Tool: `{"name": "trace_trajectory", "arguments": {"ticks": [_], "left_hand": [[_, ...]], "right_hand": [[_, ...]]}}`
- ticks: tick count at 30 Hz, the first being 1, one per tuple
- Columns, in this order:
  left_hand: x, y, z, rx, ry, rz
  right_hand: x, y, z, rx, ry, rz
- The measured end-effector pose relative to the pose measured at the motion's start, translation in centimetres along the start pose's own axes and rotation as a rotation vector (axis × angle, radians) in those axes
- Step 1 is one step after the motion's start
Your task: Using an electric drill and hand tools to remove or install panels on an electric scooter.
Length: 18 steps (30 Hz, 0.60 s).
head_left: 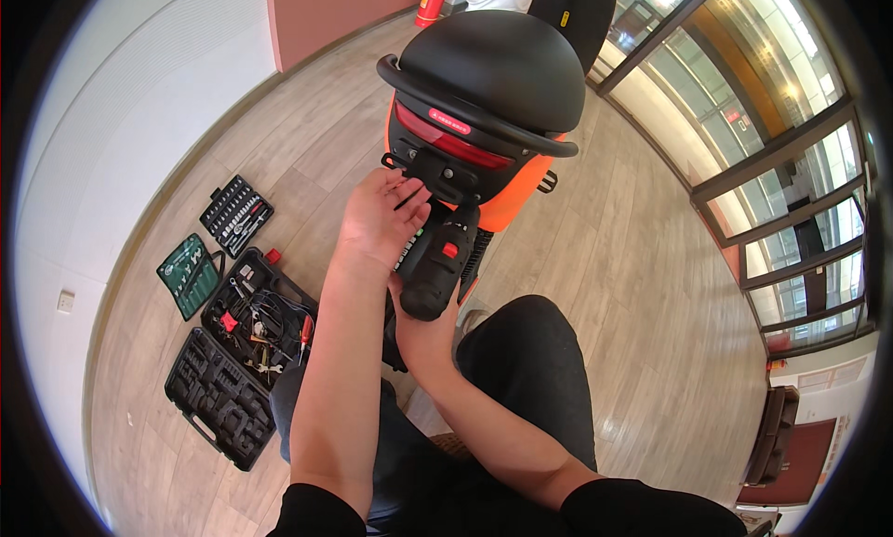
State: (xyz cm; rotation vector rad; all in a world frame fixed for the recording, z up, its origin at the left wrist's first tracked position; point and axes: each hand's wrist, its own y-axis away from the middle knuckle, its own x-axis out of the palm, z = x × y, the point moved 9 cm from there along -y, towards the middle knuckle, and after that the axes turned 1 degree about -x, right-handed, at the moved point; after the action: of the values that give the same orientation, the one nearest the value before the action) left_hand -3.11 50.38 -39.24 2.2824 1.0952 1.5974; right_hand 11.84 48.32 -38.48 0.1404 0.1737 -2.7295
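Note:
My right hand (pixel 420 332) is wrapped round the grip of a black cordless drill (pixel 433 281) with a red switch, its front end toward the rear of a scooter. The drill body covers most of that hand's fingers. Palm up, my left hand (pixel 381 219) is at the black bracket (pixel 437 172) below the scooter's red tail light (pixel 448 139). Its fingers are curled round something thin and dark that I cannot make out. Two bolt heads show on the bracket. The scooter (pixel 521 198) has orange side panels and a black seat (pixel 493 67).
On the floor to the left lie an open black tool case (pixel 223 397) with loose tools, a green tool roll (pixel 190 275) and a socket set (pixel 237 216). A red fire extinguisher (pixel 433 1) stands by the far wall. Glass panels (pixel 726 100) run along the right.

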Motion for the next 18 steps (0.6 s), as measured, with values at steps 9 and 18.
{"name": "trace_trajectory", "arguments": {"ticks": [9,18], "left_hand": [[0.20,-0.47,-0.49,0.025,-0.012,0.004],[0.18,-0.95,-0.38,0.013,-0.002,0.010]], "right_hand": [[0.13,-0.62,0.36,-0.018,0.039,0.021],[0.07,-0.71,-0.19,0.009,0.059,0.023]]}}
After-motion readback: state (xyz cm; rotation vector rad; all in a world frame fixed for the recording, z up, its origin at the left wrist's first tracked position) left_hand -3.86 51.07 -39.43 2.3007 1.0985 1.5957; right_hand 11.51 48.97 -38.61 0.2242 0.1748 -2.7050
